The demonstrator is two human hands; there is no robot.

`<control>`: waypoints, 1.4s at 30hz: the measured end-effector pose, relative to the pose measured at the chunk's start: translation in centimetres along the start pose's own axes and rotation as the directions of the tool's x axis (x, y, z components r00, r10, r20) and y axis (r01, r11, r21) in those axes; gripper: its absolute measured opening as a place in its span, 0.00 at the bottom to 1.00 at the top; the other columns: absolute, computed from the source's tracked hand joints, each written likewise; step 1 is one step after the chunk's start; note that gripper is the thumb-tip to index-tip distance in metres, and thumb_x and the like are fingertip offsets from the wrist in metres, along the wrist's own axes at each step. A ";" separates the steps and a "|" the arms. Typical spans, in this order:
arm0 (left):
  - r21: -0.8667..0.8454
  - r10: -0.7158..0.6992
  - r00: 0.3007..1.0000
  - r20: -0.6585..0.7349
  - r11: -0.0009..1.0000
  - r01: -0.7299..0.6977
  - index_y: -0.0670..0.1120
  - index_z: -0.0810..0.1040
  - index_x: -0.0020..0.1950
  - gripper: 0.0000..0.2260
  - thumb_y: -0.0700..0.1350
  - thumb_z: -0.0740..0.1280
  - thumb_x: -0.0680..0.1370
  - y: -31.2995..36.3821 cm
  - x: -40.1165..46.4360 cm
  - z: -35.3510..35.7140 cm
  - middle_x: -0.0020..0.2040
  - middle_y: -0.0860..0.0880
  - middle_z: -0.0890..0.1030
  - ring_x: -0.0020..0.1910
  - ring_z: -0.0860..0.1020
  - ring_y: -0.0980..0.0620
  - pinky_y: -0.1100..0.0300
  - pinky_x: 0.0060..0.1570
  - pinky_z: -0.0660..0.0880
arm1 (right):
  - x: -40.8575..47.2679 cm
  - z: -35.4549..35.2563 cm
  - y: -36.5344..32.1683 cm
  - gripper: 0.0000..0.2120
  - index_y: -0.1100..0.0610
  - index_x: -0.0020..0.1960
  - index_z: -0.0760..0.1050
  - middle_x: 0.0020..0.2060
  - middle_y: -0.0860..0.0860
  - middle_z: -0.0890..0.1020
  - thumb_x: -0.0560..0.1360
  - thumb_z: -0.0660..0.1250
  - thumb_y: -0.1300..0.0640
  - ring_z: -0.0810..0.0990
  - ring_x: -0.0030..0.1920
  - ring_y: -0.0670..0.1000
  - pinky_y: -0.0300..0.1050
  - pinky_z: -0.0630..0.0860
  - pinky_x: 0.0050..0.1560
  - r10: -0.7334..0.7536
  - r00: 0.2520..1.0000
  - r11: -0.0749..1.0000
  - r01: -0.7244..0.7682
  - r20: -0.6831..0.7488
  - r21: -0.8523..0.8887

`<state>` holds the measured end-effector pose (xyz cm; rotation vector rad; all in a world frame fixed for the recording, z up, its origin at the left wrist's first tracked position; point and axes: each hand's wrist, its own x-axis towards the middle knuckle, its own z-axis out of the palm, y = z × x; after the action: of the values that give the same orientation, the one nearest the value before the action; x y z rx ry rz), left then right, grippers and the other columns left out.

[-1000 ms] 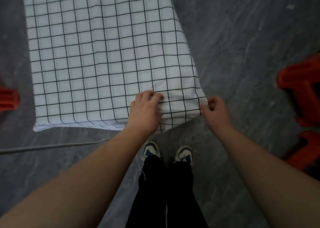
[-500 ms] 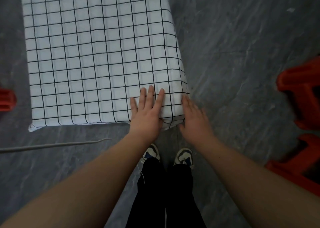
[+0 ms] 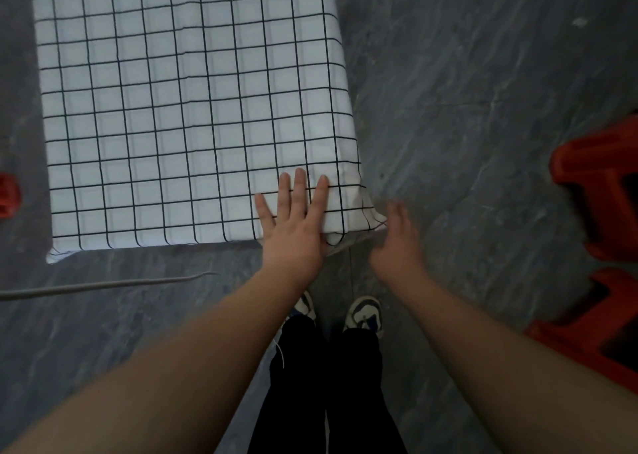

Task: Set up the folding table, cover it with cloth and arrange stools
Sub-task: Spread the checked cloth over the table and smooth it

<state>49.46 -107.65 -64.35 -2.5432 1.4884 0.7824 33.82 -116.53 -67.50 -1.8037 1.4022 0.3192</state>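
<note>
A white cloth with a black grid [image 3: 179,108] covers the table and hangs over its edges. My left hand [image 3: 293,219] lies flat with straight fingers on the cloth at the table's near right corner. My right hand [image 3: 397,243] is blurred, just off that corner, fingers loosely extended, holding nothing; whether it touches the hanging cloth corner [image 3: 374,217] I cannot tell. Two red plastic stools stand on the floor at the right: one [image 3: 600,184] at mid height, another [image 3: 587,336] nearer to me.
A sliver of another red stool [image 3: 8,194] shows at the left edge. A grey cable [image 3: 103,284] runs across the dark marbled floor in front of the table. My legs and shoes [image 3: 366,312] stand right at the near corner.
Both hands let go of the pinched cloth edge. The left flattened onto the corner and stays there. The right smoothed the side, then drew back off the corner.
</note>
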 end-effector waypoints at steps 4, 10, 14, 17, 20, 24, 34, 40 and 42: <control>-0.027 0.030 1.000 0.003 0.999 -0.030 0.55 0.33 0.79 0.46 0.47 0.65 0.75 0.1 -0.3 -0.6 0.80 0.44 0.35 0.77 0.29 0.43 0.29 0.71 0.36 | 0.3 0.2 0.2 0.35 0.55 0.76 0.62 0.69 0.53 0.74 0.72 0.63 0.73 0.78 0.59 0.50 0.44 0.76 0.60 0.265 0.962 0.674 -0.233 0.065 0.701; -0.034 0.105 0.994 -0.033 0.994 -0.106 0.56 0.33 0.79 0.47 0.43 0.65 0.73 0.3 0.0 -0.2 0.81 0.45 0.36 0.77 0.29 0.43 0.33 0.72 0.33 | 3.0 -0.2 3.1 0.28 0.52 0.62 0.76 0.47 0.53 0.82 0.70 0.54 0.74 0.80 0.45 0.49 0.45 0.73 0.41 0.254 0.900 0.437 -0.434 0.355 0.788; -0.012 0.131 0.991 -0.037 0.991 -0.132 0.54 0.34 0.80 0.46 0.45 0.66 0.74 -0.1 0.2 0.0 0.81 0.45 0.36 0.77 0.30 0.42 0.33 0.73 0.35 | 3.3 0.4 3.4 0.17 0.62 0.54 0.78 0.40 0.54 0.81 0.66 0.64 0.65 0.80 0.41 0.52 0.44 0.75 0.39 0.132 0.879 0.366 -0.472 0.457 0.802; -0.006 0.113 0.993 -0.032 0.994 -0.113 0.55 0.34 0.79 0.46 0.45 0.65 0.75 -0.1 0.3 -0.3 0.81 0.45 0.36 0.77 0.30 0.42 0.32 0.72 0.36 | 2.7 0.7 3.7 0.20 0.62 0.49 0.80 0.42 0.57 0.81 0.57 0.67 0.61 0.82 0.39 0.52 0.45 0.76 0.40 0.130 0.914 0.350 -0.404 0.384 0.845; -0.027 0.076 0.997 -0.023 0.997 -0.077 0.56 0.34 0.79 0.45 0.47 0.66 0.76 0.0 0.3 -0.7 0.81 0.46 0.35 0.77 0.30 0.43 0.30 0.72 0.37 | 1.3 0.2 4.5 0.21 0.61 0.47 0.77 0.40 0.59 0.77 0.55 0.71 0.58 0.78 0.38 0.54 0.43 0.74 0.37 0.130 0.932 0.317 -0.362 0.337 0.877; -0.049 0.063 0.998 0.013 0.997 -0.062 0.58 0.33 0.78 0.45 0.48 0.64 0.76 0.1 0.4 -1.4 0.81 0.47 0.37 0.78 0.31 0.44 0.31 0.72 0.37 | -0.7 -1.1 5.4 0.26 0.67 0.59 0.77 0.48 0.61 0.84 0.63 0.71 0.59 0.84 0.46 0.58 0.46 0.82 0.42 0.028 0.933 0.148 -0.359 0.359 0.921; 0.046 0.103 0.994 -0.026 0.994 -0.101 0.54 0.33 0.79 0.44 0.49 0.62 0.74 0.1 0.0 -1.1 0.80 0.46 0.34 0.77 0.29 0.43 0.29 0.70 0.35 | 1.0 0.7 4.3 0.25 0.60 0.65 0.73 0.60 0.63 0.77 0.70 0.61 0.57 0.76 0.59 0.61 0.51 0.71 0.63 0.352 0.891 0.887 -0.221 -0.285 0.406; 0.046 0.146 0.984 -0.105 0.989 -0.142 0.48 0.39 0.81 0.38 0.51 0.58 0.78 0.1 -0.6 0.9 0.82 0.43 0.41 0.79 0.37 0.43 0.34 0.74 0.39 | -3.1 2.3 0.3 0.41 0.58 0.80 0.50 0.80 0.54 0.53 0.71 0.63 0.63 0.50 0.80 0.51 0.52 0.51 0.78 -0.421 0.866 0.894 0.446 -0.271 0.035; 0.043 0.143 0.983 -0.118 0.989 -0.139 0.46 0.40 0.81 0.37 0.51 0.59 0.79 -0.1 -0.4 1.5 0.82 0.43 0.42 0.80 0.38 0.43 0.36 0.75 0.41 | -2.6 3.0 0.2 0.48 0.53 0.80 0.39 0.80 0.50 0.42 0.72 0.67 0.59 0.39 0.79 0.48 0.56 0.46 0.79 -0.422 0.896 0.906 0.422 -0.136 -0.033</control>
<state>48.85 -106.78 -65.50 -2.5227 1.7193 0.6222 33.54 -112.61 -67.88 -2.1067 1.0571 -0.0352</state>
